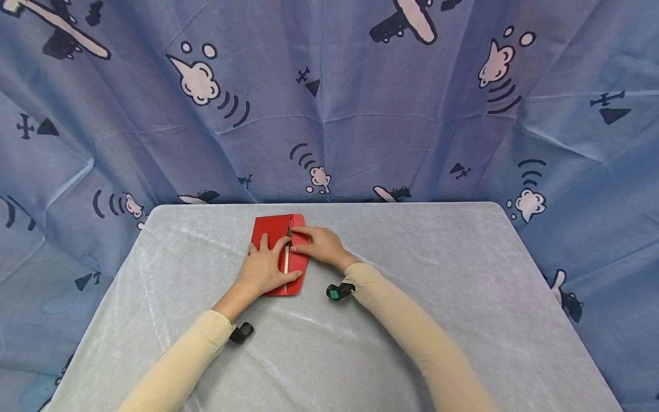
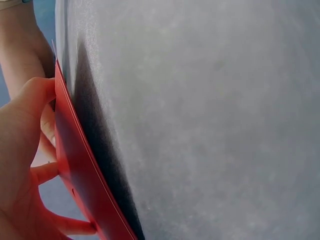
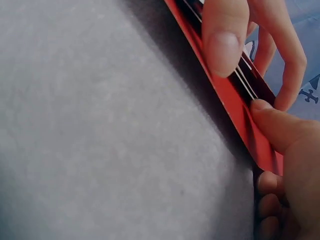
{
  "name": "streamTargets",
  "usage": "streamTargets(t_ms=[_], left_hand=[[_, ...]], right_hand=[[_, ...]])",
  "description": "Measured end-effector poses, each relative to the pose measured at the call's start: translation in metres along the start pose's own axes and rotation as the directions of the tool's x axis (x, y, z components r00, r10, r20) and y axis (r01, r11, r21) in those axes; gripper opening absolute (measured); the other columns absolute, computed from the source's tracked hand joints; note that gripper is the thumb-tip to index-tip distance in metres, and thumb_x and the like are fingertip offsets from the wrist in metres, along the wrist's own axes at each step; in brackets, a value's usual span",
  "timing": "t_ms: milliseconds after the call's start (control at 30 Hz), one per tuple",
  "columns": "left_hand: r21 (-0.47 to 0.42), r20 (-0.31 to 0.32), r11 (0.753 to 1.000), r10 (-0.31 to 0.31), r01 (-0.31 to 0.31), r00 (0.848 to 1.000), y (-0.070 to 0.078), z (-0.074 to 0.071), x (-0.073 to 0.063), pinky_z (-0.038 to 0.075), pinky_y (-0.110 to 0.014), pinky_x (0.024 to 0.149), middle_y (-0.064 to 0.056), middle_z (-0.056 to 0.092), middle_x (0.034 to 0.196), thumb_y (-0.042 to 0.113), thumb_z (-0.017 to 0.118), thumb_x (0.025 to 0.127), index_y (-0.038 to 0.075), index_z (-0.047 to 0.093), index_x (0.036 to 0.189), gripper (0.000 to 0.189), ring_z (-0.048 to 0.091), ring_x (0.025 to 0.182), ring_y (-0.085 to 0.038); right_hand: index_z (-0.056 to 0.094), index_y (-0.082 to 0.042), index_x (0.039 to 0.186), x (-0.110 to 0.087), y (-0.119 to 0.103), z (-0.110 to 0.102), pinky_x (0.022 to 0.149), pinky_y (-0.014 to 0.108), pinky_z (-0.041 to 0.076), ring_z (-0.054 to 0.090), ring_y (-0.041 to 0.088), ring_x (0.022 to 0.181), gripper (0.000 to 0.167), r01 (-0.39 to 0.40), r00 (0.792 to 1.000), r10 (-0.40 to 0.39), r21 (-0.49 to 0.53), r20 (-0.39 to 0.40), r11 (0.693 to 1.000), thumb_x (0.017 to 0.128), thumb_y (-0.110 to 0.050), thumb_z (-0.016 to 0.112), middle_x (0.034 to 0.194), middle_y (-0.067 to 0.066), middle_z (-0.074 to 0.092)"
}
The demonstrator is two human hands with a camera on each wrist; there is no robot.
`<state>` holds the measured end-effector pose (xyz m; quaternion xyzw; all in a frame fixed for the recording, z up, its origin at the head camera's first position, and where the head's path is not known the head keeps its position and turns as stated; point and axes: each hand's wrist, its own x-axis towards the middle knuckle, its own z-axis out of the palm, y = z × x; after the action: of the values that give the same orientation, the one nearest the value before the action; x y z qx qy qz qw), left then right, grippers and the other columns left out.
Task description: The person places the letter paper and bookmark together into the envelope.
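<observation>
A red envelope (image 1: 273, 225) lies near the table's far edge, its long slit-like opening running between the body and a narrow flap (image 1: 297, 263). Pale and dark strips show along the slit. My left hand (image 1: 261, 270) rests over the envelope with fingers spread, the thumb on the flap and the index finger bent to the slit. From the right, my right hand (image 1: 324, 246) holds the flap side, thumb and index fingertips at the opening. In the right wrist view, its thumb (image 3: 270, 115) presses the flap while its other fingers are curled by the end.
A pale grey cloth covers the table (image 1: 443, 297). Behind it hangs a blue curtain (image 1: 329, 103) printed with aeroplanes and clouds. Small dark wrist cameras sit at the left cuff (image 1: 242, 333) and at the right cuff (image 1: 340, 292).
</observation>
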<state>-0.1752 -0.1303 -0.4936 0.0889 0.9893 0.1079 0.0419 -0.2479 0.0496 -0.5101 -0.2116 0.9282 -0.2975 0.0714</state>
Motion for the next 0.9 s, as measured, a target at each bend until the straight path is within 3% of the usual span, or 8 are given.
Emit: streamTargets(t_ms=[367,900], left_hand=[[-0.003,-0.013,1.0,0.007,-0.007,1.0,0.0006,-0.0007,-0.0013,0.057,-0.062,0.08,-0.034,0.033,0.153,0.072,0.065,0.077,0.027,0.036,0.15,0.091,0.044,0.126,-0.064],[-0.009,0.001,1.0,-0.003,0.003,1.0,0.0004,-0.0005,-0.0009,0.056,-0.063,0.083,-0.034,0.032,0.154,0.072,0.064,0.077,0.028,0.034,0.151,0.092,0.042,0.128,-0.066]], right_hand=[[0.054,-0.032,0.142,-0.0018,-0.0025,0.0005,0.1,0.043,0.051,0.063,0.024,0.123,0.076,-0.005,0.999,0.007,-0.057,0.034,0.998,0.075,-0.057,0.079,0.137,0.002,0.065],[0.053,-0.03,0.143,-0.0067,-0.009,0.0072,0.098,0.043,0.053,0.063,0.02,0.123,0.083,0.006,1.0,-0.006,-0.165,0.0,0.986,0.07,-0.06,0.08,0.137,0.001,0.064]])
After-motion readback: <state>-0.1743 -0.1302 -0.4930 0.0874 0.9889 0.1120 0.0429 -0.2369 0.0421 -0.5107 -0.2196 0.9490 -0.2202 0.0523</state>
